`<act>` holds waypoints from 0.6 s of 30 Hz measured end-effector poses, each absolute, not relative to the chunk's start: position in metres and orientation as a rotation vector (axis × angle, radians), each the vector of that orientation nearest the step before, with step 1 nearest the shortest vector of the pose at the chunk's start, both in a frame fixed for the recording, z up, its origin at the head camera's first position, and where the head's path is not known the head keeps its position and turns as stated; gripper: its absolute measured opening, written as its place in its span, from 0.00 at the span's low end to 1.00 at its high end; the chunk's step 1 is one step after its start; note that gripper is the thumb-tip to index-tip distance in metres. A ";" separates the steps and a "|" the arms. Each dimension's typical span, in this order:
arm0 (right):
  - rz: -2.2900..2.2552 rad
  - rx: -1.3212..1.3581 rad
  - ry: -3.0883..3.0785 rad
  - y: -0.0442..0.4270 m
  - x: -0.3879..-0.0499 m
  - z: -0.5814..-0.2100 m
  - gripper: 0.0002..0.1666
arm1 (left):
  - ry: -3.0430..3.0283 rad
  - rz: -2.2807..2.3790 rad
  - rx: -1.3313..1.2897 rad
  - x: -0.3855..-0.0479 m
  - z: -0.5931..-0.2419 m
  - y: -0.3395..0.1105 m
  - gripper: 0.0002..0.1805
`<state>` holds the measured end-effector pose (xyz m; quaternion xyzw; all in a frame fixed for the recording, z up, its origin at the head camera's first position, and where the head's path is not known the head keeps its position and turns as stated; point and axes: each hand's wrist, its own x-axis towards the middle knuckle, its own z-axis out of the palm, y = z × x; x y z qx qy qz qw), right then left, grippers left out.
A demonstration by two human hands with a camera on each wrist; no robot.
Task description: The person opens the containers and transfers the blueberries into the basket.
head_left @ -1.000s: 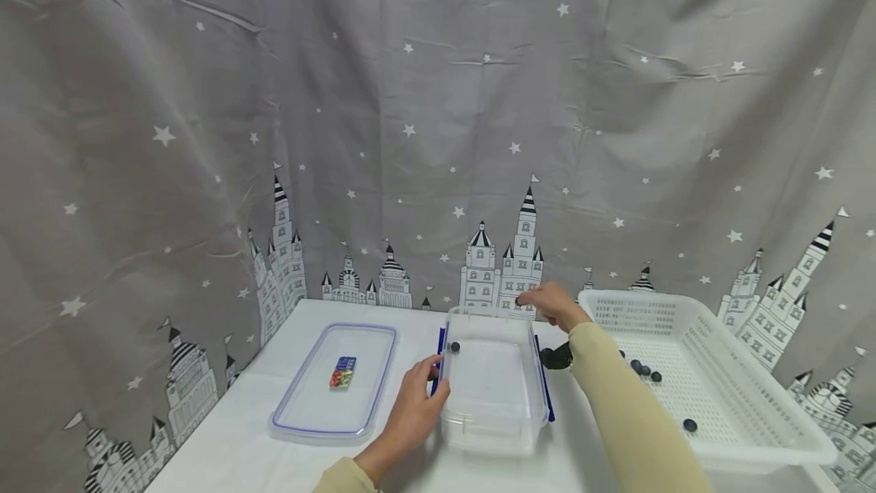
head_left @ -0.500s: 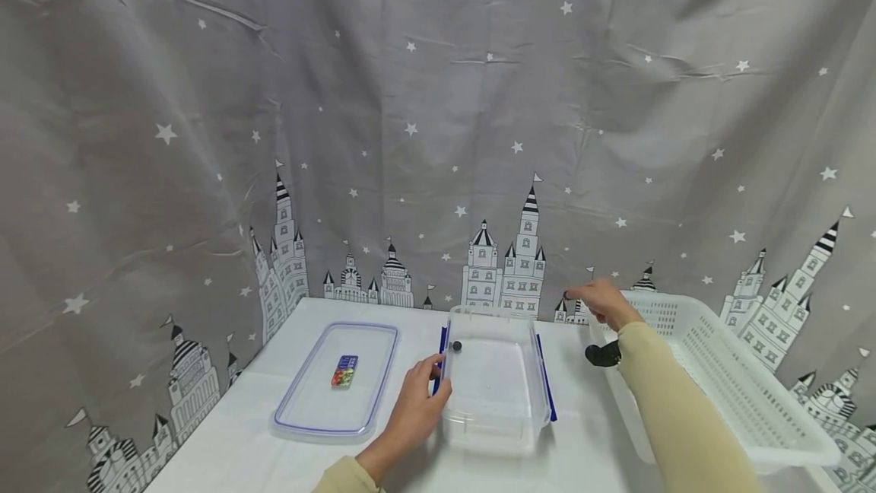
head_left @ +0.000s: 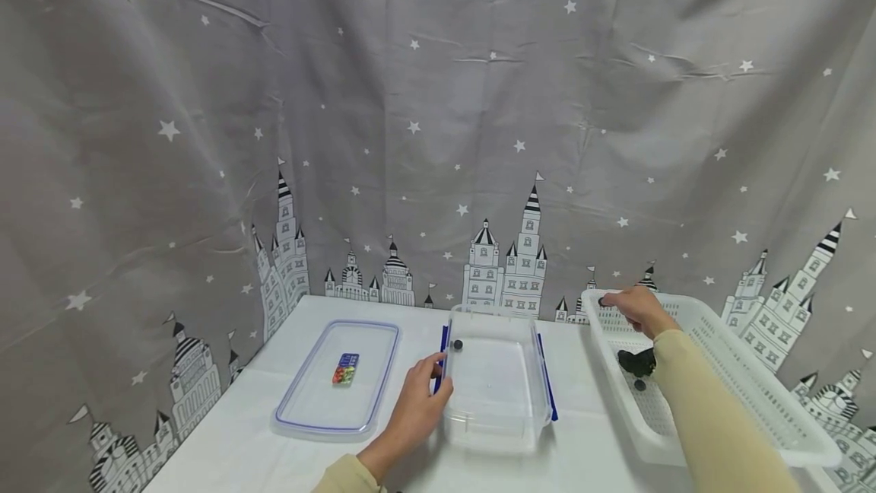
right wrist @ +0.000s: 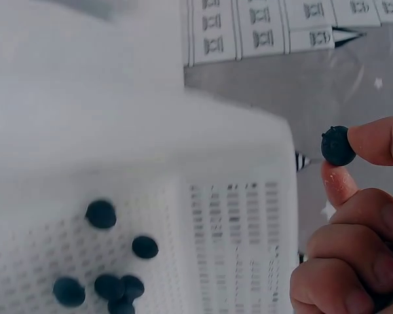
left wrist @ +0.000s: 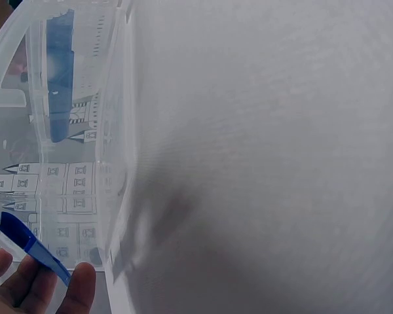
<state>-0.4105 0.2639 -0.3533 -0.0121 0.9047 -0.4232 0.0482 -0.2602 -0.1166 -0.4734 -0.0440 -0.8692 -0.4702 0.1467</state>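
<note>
My right hand point(head_left: 638, 309) is over the far left corner of a white perforated basket point(head_left: 760, 390). Between thumb and forefinger it pinches a blueberry point(right wrist: 338, 146). Several other blueberries point(right wrist: 101, 214) lie on the basket floor in the right wrist view. My left hand point(head_left: 416, 394) rests against the left side of a clear plastic food container point(head_left: 489, 432), its fingers loosely bent beside the blue latch point(left wrist: 29, 242). One blueberry point(head_left: 458, 345) lies inside the container near its far left corner. The black wrist strap point(head_left: 636, 363) hides part of the basket floor.
A clear lid point(head_left: 308, 409) with a blue seal lies left of the container, a colourful label point(head_left: 345, 370) on it. Everything stands on a white-covered table point(head_left: 205, 447). Behind hangs a grey curtain point(head_left: 438, 97) printed with stars and castles.
Pinching the blueberry, my right hand has moved right, from above the container's far edge to over the basket. My left hand has stayed at the container's side.
</note>
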 end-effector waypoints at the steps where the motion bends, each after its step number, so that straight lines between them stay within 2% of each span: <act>1: -1.288 -0.020 2.760 0.268 -0.410 -0.354 0.15 | -2.500 -1.355 -0.124 -0.261 -0.473 -0.116 0.24; 7: -1.308 0.025 2.746 0.284 -0.403 -0.359 0.24 | -2.509 -1.367 -0.101 -0.261 -0.473 -0.115 0.25; 11: -1.303 0.062 2.729 0.291 -0.398 -0.361 0.17 | -2.512 -1.364 -0.099 -0.261 -0.473 -0.115 0.25; 16: -1.237 0.110 2.721 0.301 -0.394 -0.368 0.17 | -2.513 -1.356 -0.100 -0.261 -0.472 -0.116 0.25; 18: -1.226 0.123 2.718 0.305 -0.394 -0.372 0.14 | -2.513 -1.354 -0.107 -0.261 -0.472 -0.116 0.25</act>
